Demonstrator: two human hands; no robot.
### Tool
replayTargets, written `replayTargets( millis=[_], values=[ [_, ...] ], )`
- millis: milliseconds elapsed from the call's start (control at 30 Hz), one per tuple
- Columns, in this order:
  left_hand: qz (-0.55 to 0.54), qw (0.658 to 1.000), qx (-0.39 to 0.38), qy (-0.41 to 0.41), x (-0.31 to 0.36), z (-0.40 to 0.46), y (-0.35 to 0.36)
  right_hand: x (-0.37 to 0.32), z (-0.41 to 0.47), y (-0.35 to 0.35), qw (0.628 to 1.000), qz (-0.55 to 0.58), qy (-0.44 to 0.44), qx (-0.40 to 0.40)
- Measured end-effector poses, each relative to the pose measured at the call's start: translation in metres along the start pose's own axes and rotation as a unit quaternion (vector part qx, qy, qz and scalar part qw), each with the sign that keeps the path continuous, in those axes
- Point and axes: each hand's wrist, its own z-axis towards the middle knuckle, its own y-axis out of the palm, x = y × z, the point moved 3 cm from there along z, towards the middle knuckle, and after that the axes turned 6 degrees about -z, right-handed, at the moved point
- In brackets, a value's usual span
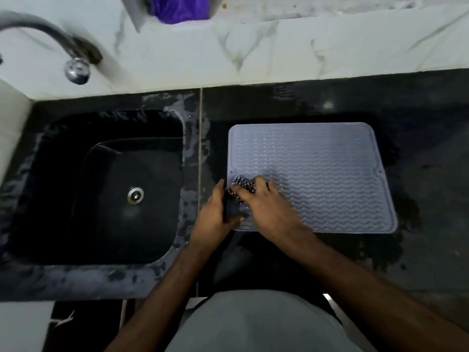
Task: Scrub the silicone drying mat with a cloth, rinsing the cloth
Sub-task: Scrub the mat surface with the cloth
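A black sink point(63, 189) is sunk into the dark stone counter point(418, 110), with a round metal drain point(135, 195) in its bottom and wet grey smears along its rim. A curved metal faucet point(63, 44) reaches out from the white marble-pattern wall point(253, 47) at the far left, above the back of the sink. On the ledge at the top sits something purple point(181, 8), too blurred to name.

The grey silicone drying mat point(317, 168) lies flat on the counter just right of the sink, with wavy ridges on it. The right hand point(269, 207) is pressed down on a black-and-white checked cloth point(242, 186) at the mat's left near part, with fingers curled over the cloth. The left hand point(215, 214) is at the mat's left edge and grips a dark part of the cloth that hangs there; exactly how the fingers close I cannot tell.

Most of the mat to the right and far side is uncovered. The counter around it looks wet, with dark free surface on the right and in front.
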Motion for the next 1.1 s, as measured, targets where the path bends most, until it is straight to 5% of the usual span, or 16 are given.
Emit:
replayTargets(
  millis=[367,633,1100],
  values=[
    [0.219,0.974,0.038,0.04,0.0,0.01,0.008,-0.001,0.006,0.013,0.994,-0.104,-0.001,-0.015],
    [0.244,0.97,0.023,-0.001,0.01,0.011,0.014,0.028,-0.013,0.012,0.986,-0.167,0.008,-0.006],
    [0.374,0.926,0.026,-0.049,0.051,0.016,0.036,0.1,-0.037,0.007,0.991,-0.11,0.074,0.0]
  ],
)
